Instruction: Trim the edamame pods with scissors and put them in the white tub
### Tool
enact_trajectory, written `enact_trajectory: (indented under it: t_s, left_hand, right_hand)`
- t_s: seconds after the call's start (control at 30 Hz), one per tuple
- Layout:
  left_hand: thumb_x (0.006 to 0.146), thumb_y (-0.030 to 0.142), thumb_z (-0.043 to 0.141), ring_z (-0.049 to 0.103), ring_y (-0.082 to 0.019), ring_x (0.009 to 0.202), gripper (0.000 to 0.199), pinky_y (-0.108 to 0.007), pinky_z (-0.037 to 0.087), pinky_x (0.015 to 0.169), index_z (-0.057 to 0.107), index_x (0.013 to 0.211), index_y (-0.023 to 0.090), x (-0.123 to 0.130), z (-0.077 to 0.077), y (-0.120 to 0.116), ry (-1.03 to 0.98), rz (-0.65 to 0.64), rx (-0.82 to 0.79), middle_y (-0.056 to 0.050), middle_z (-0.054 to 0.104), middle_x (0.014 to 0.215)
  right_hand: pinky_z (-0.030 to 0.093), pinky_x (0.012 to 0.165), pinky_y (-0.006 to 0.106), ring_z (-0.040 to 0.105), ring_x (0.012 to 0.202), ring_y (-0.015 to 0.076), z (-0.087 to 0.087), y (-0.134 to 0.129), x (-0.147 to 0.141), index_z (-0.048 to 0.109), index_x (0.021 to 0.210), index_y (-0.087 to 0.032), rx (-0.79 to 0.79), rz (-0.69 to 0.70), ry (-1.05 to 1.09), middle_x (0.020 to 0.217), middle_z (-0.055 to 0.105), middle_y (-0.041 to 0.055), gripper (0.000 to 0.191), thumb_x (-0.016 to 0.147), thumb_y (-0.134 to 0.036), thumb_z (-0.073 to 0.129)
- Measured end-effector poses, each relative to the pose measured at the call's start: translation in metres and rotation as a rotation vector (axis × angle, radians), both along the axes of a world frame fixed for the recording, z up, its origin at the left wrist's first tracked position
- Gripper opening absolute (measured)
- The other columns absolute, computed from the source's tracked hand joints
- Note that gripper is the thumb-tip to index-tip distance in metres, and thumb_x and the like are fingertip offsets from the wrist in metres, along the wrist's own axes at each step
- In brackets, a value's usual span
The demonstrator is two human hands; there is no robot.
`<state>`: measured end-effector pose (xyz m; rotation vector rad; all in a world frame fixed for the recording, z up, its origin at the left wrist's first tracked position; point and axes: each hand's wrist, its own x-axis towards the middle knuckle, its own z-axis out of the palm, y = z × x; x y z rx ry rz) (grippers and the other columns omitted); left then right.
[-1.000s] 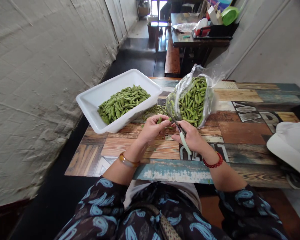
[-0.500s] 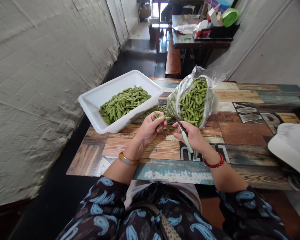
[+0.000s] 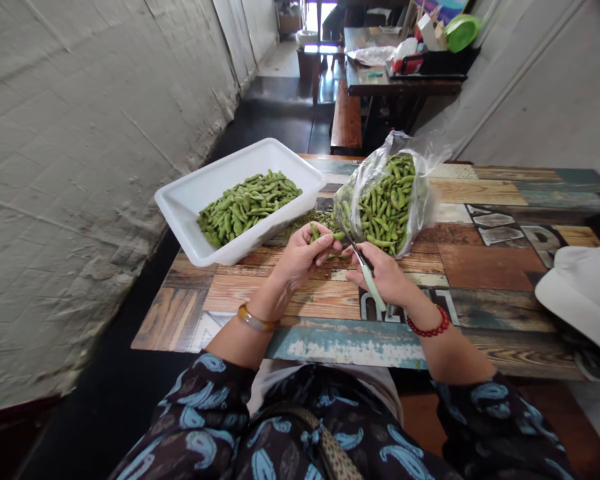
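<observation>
My left hand [image 3: 305,252] pinches green soybean pods [image 3: 339,236], one tip pointing right. In my right hand [image 3: 383,269] is a pair of scissors [image 3: 371,283] with pale green handles; the blades reach up toward the held pods. Whether the blades touch a pod I cannot tell. Left of my hands, a white plastic tub [image 3: 190,246] holds a heap of soybean pods [image 3: 250,207]. To the right, an opened clear plastic bag [image 3: 420,200] bulges with more pods [image 3: 387,203]. Small trimmings [image 3: 321,218] lie between tub and bag, partly behind my fingers.
The table [image 3: 490,267] has a patchwork wood-pattern top. A white cap [image 3: 580,283] rests at its right edge. A rough white wall [image 3: 80,167] runs along the left. Farther back stand a bench [image 3: 347,117] and another table [image 3: 363,40] with a dark tray of items.
The scissors' handles have swung slightly downward and to the right in my right hand. The held pods have shifted a little toward the blades. Tub and bag stay put.
</observation>
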<state>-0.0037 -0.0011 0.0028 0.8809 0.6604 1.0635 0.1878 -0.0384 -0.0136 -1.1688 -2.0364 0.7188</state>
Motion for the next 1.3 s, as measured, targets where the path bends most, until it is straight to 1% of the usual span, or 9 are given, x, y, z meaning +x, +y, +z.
enact_trajectory:
  t_s: [0.5, 0.63, 0.73, 0.83, 1.0, 1.07, 1.17, 1.23, 1.3]
  left_hand:
    - [0.071, 0.034, 0.080, 0.038, -0.002, 0.041, 0.035, -0.017, 0.022, 0.043, 0.054, 0.084, 0.015, -0.0015, 0.0006, -0.0005, 0.042, 0.001, 0.044, 0.000, 0.066, 0.066]
    - [0.072, 0.033, 0.079, 0.037, -0.002, 0.042, 0.033, -0.017, 0.021, 0.043, 0.056, 0.084, 0.014, -0.0035, 0.0019, 0.0003, 0.071, 0.024, 0.056, 0.001, 0.062, 0.064]
    - [0.072, 0.032, 0.079, 0.035, -0.002, 0.042, 0.032, -0.017, 0.020, 0.043, 0.058, 0.087, 0.014, -0.0053, 0.0016, 0.0009, 0.087, 0.021, 0.055, 0.006, 0.051, 0.055]
    - [0.072, 0.031, 0.078, 0.032, -0.003, 0.042, 0.030, -0.017, 0.019, 0.043, 0.058, 0.088, 0.014, -0.0058, 0.0023, 0.0005, 0.112, -0.021, 0.034, 0.009, 0.041, 0.051]
    - [0.080, 0.032, 0.066, 0.043, -0.004, 0.047, 0.022, -0.018, 0.026, 0.044, 0.052, 0.083, 0.016, -0.0050, 0.0037, -0.0004, 0.155, -0.159, 0.019, 0.000, 0.062, 0.075]
    - [0.082, 0.032, 0.064, 0.041, -0.003, 0.045, 0.021, -0.019, 0.025, 0.044, 0.053, 0.087, 0.015, -0.0058, 0.0027, 0.0003, 0.181, -0.211, 0.053, -0.001, 0.063, 0.078]
    - [0.085, 0.036, 0.061, 0.034, -0.004, 0.044, 0.026, -0.019, 0.022, 0.044, 0.057, 0.097, 0.014, -0.0071, 0.0005, 0.0013, 0.278, -0.232, 0.116, 0.003, 0.056, 0.067]
    - [0.088, 0.039, 0.057, 0.035, -0.006, 0.047, 0.028, -0.020, 0.025, 0.046, 0.058, 0.100, 0.013, -0.0064, -0.0006, 0.0010, 0.390, -0.285, 0.188, 0.004, 0.051, 0.063]
    - [0.089, 0.039, 0.054, 0.039, -0.007, 0.053, 0.026, -0.020, 0.030, 0.051, 0.060, 0.092, 0.014, -0.0035, -0.0016, -0.0003, 0.511, -0.351, 0.308, 0.004, 0.050, 0.063]
  right_hand:
    - [0.051, 0.078, 0.032, 0.061, 0.080, 0.0188, 0.0026, -0.0020, -0.0004, 0.062, 0.102, -0.019, -0.041, 0.006, 0.009, 0.089, 0.063, 0.0045, 0.026, 0.087, -0.040, 0.064]
    - [0.050, 0.076, 0.031, 0.060, 0.077, 0.0178, 0.0030, -0.0025, -0.0010, 0.062, 0.102, -0.019, -0.066, -0.011, 0.001, 0.085, 0.063, 0.0034, 0.024, 0.087, -0.038, 0.062]
    - [0.048, 0.075, 0.030, 0.059, 0.074, 0.0167, 0.0050, -0.0027, -0.0009, 0.062, 0.103, -0.018, -0.087, -0.030, -0.008, 0.082, 0.062, 0.0025, 0.023, 0.088, -0.035, 0.061]
    - [0.048, 0.074, 0.029, 0.057, 0.073, 0.0161, 0.0071, -0.0024, 0.0001, 0.062, 0.104, -0.017, -0.080, -0.058, -0.003, 0.080, 0.060, 0.0020, 0.024, 0.087, -0.034, 0.062]
    - [0.047, 0.073, 0.029, 0.057, 0.073, 0.0162, 0.0059, -0.0010, 0.0025, 0.061, 0.104, -0.019, -0.046, -0.080, 0.026, 0.078, 0.059, 0.0010, 0.023, 0.087, -0.034, 0.061]
    - [0.047, 0.073, 0.029, 0.057, 0.073, 0.0162, 0.0045, -0.0005, 0.0029, 0.061, 0.104, -0.019, -0.045, -0.080, 0.033, 0.078, 0.059, 0.0009, 0.023, 0.087, -0.034, 0.061]
    - [0.047, 0.073, 0.029, 0.058, 0.073, 0.0164, 0.0036, 0.0002, 0.0024, 0.061, 0.104, -0.018, -0.033, -0.084, 0.039, 0.078, 0.059, 0.0008, 0.023, 0.087, -0.034, 0.061]
    - [0.048, 0.074, 0.030, 0.058, 0.074, 0.0167, 0.0039, 0.0006, 0.0013, 0.062, 0.102, -0.019, -0.009, -0.102, 0.052, 0.078, 0.059, 0.0009, 0.022, 0.087, -0.035, 0.061]
    - [0.048, 0.074, 0.030, 0.059, 0.075, 0.0169, 0.0045, 0.0009, 0.0000, 0.061, 0.101, -0.019, 0.018, -0.130, 0.076, 0.079, 0.060, 0.0011, 0.021, 0.088, -0.035, 0.061]
